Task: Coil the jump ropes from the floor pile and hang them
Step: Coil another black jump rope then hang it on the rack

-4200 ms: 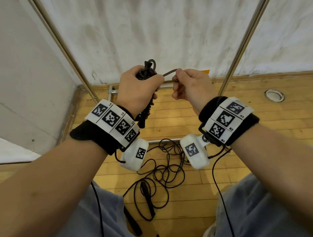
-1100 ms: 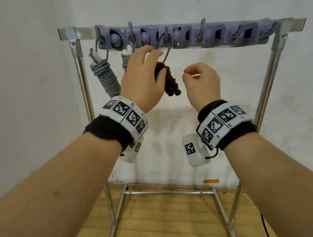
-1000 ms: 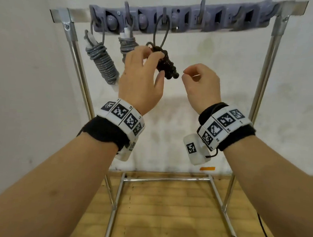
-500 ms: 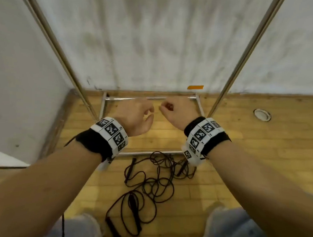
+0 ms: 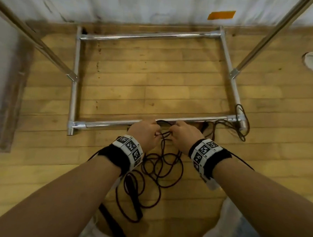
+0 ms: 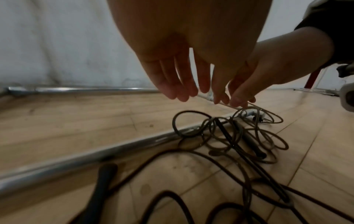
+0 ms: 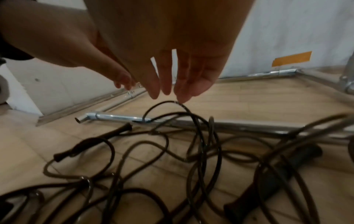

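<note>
Revealing straight fingers, wrist views; head view hides them.

Bare forearms; each wrist wears a black wristband under a white band of square black-and-white marker tags; pale trousers.

Bare wooden floor lies open inside the rack's base frame. Its front bar crosses just beyond both hands, and tangled jump ropes with 2 handles clutter the floor below them.
</note>
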Action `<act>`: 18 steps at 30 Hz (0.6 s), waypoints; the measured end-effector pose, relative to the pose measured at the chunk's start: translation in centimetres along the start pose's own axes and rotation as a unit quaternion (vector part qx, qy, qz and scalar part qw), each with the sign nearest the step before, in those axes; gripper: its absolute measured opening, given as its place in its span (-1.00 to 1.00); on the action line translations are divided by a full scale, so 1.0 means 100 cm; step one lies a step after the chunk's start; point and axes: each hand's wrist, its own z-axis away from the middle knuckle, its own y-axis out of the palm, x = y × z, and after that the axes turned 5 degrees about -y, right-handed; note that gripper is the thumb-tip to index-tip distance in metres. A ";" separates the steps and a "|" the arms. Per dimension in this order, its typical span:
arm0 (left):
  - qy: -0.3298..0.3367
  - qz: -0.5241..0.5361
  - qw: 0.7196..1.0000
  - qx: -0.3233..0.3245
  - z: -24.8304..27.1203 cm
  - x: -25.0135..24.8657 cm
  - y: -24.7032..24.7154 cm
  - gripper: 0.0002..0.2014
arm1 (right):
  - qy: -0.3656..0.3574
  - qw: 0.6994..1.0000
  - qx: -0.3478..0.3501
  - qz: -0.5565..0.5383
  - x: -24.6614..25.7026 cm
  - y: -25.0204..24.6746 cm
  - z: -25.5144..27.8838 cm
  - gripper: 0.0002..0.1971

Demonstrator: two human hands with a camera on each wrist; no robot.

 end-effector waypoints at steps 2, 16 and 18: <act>-0.009 -0.006 1.000 0.021 -0.011 0.005 0.019 -0.67 | -0.002 1.000 -0.011 0.008 -0.009 0.018 -0.008 -0.71; 0.030 0.098 0.987 -0.127 -0.021 0.006 0.011 -0.77 | 0.022 0.969 -0.189 -0.157 -0.008 0.001 -0.010 -0.81; 0.023 0.124 0.978 -0.166 -0.022 -0.003 -0.016 -0.78 | 0.034 0.959 -0.224 -0.170 0.001 -0.021 -0.007 -0.81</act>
